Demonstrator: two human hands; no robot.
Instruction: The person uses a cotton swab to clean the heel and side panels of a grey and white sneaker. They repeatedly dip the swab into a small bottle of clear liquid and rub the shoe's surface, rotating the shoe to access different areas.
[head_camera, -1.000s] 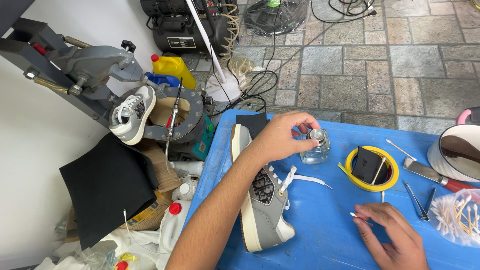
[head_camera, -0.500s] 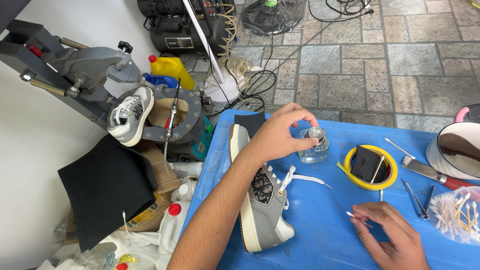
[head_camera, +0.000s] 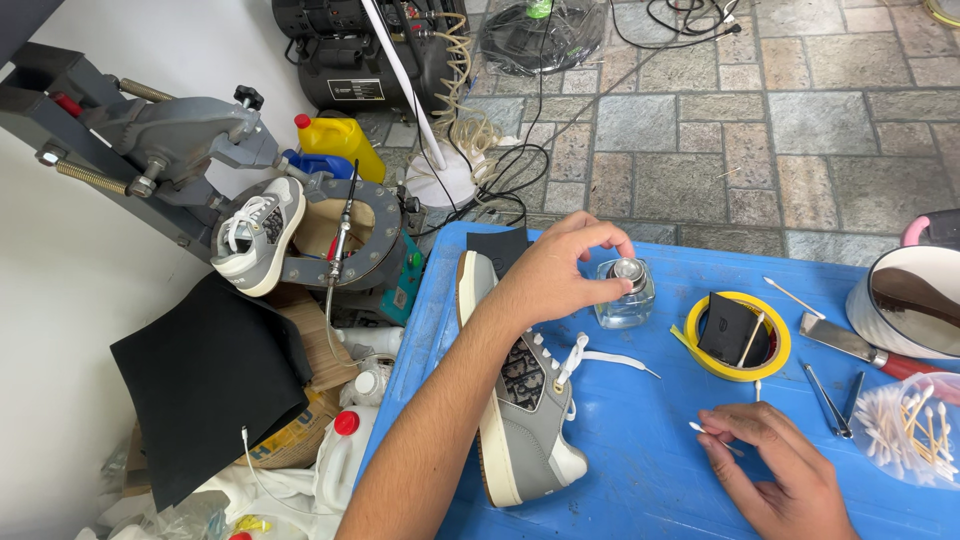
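My left hand (head_camera: 555, 272) reaches over a grey and white sneaker (head_camera: 520, 392) and grips the metal cap of a small clear glass bottle (head_camera: 626, 296) standing on the blue table (head_camera: 640, 450). Near the table's front edge my right hand (head_camera: 775, 470) pinches a cotton swab (head_camera: 702, 430) whose white tip points left. The sneaker lies on its side under my left forearm, a white lace trailing to the right.
A yellow tape roll (head_camera: 740, 336) with a black piece inside, a knife (head_camera: 858, 345), tweezers (head_camera: 828, 400), a bag of swabs (head_camera: 915, 425) and a white bowl (head_camera: 905, 300) sit at the right. Left of the table stand a grey press holding a second sneaker (head_camera: 255, 235), bottles and cables.
The hands hold the same grips on the bottle cap and the swab. The view has shifted slightly, so everything sits a little lower left.
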